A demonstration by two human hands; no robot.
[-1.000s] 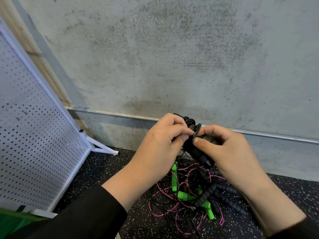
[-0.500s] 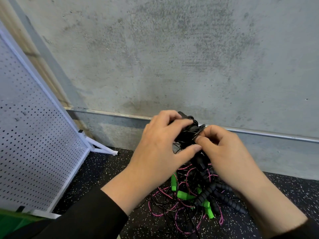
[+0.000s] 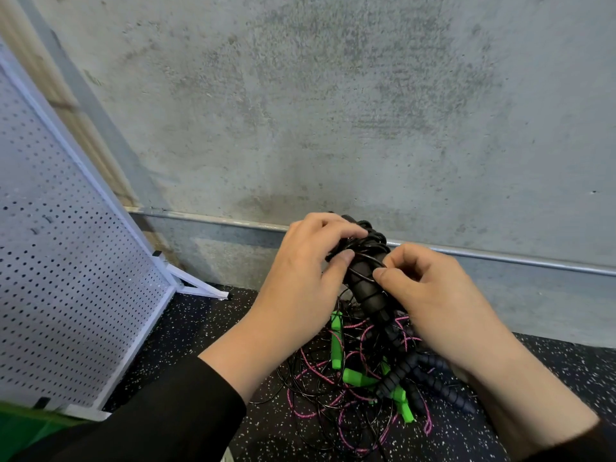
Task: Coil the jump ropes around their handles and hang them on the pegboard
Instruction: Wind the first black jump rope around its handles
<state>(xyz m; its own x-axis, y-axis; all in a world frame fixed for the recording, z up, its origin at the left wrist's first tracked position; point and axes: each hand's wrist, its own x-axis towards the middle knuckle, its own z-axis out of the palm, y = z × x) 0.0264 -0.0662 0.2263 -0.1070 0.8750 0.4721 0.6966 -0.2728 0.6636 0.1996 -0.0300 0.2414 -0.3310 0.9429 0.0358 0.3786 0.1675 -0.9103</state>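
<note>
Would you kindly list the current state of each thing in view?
Black jump rope: cord partly coiled round its handles, held off the floor.
Left hand: grips the coil.
Right hand: pinches the cord.
Rope pile: tangled on the floor.
Pegboard: nothing hung where visible.

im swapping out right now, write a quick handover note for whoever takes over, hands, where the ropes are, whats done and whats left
Left hand: holds the coiled end of the black jump rope, thumb pressing the wraps.
Right hand: pinches a loop of the black cord against the handles.
That rope is held up in front of the concrete wall, partly wound, not tied off.
Pile of ropes on the floor below the hands: green handles, black ribbed handles, pink and black cords, all tangled.
Pegboard stands to the left; no rope visible on it.
Done: most of one coil.
Left: finish and hang it, then untangle, coil and hang the rest.
</note>
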